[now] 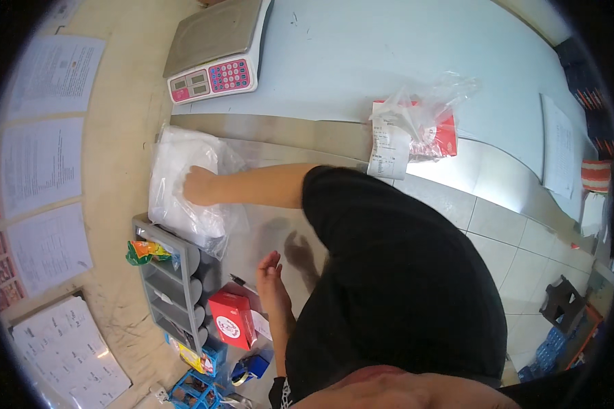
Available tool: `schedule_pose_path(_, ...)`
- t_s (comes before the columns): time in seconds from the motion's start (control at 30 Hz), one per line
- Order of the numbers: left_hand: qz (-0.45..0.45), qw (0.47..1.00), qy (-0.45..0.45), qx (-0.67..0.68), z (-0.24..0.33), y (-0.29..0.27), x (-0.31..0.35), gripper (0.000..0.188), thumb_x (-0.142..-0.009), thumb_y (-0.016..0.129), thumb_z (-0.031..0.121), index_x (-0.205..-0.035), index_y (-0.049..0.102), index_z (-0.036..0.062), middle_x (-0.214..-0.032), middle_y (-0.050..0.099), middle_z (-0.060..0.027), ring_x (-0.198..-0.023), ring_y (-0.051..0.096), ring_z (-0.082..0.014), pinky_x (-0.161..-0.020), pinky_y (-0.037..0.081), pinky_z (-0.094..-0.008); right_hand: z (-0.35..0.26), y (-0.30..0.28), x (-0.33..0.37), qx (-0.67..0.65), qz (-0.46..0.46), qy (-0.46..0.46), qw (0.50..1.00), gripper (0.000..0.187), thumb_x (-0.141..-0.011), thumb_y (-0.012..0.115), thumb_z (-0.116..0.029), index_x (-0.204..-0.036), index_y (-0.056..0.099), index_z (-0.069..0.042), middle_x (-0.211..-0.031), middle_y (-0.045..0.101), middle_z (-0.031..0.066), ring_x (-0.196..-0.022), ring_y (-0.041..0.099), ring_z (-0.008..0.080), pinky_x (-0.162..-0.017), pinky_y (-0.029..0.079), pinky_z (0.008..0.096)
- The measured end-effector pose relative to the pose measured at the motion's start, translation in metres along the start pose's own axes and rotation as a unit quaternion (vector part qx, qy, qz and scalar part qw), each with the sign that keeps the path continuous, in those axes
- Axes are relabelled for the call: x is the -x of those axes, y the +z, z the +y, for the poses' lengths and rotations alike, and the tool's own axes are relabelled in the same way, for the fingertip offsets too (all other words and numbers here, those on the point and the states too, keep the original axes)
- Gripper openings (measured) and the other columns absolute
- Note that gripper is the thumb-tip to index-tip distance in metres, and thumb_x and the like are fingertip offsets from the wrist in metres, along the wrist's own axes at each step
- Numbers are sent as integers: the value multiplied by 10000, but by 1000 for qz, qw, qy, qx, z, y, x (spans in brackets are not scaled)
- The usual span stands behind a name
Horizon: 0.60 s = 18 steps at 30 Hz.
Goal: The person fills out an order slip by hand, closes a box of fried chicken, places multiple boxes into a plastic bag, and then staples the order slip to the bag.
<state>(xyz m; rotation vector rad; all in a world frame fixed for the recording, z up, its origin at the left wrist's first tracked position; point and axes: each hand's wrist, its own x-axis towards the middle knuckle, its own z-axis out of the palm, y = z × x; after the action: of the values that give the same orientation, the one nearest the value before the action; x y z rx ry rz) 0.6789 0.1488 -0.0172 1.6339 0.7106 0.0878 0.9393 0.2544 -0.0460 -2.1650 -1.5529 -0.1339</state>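
Note:
My right hand is on a clear plastic bag packed with white folded bags or sheets, lying against the wall. Its fingers are curled into the plastic, and their tips are hidden. My left hand hovers over the counter, palm partly up, with loosely bent fingers apart and nothing in them. Close to it are a dark pen and a red box with a white round mark. A grey organizer rack stands beyond the box, a green and orange packet on top.
A white scale with pink keys sits on the pale blue surface. Near that surface's edge is a clear bag around a red box, with a receipt attached. Blue baskets stand at the bottom. Papers cover the wall.

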Motion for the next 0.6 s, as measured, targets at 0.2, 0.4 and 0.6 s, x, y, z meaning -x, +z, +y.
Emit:
schedule_pose_path(0.2,-44,851,-194,486,-9,15,-2,503,-887,367,426,-1215,414,47,-1142,510,-140,-1034,493,-266,-871,392,-372,-78,-60,191,-216,-283,-17,935,169,-679,556,-182,-713,638,-38,-714,617,178,-650,604,327,-619,460,423)
schedule_pose_path(0.4,76,991,-96,-52,-32,-21,8,300,-889,434,254,-1040,499,3,-897,581,-129,-762,579,-200,-606,477,-304,-62,-107,238,-370,44,-23,928,304,-753,578,-316,-886,610,-45,-919,597,166,-861,567,316,-728,435,399)
schedule_pose_path(0.6,119,978,170,-16,59,-5,43,297,-873,459,194,-1101,495,6,-964,552,-103,-835,539,-179,-694,444,-277,-99,-140,208,-498,-140,20,856,434,-723,647,-350,-991,546,-24,-937,602,120,-868,564,278,-775,429,374)
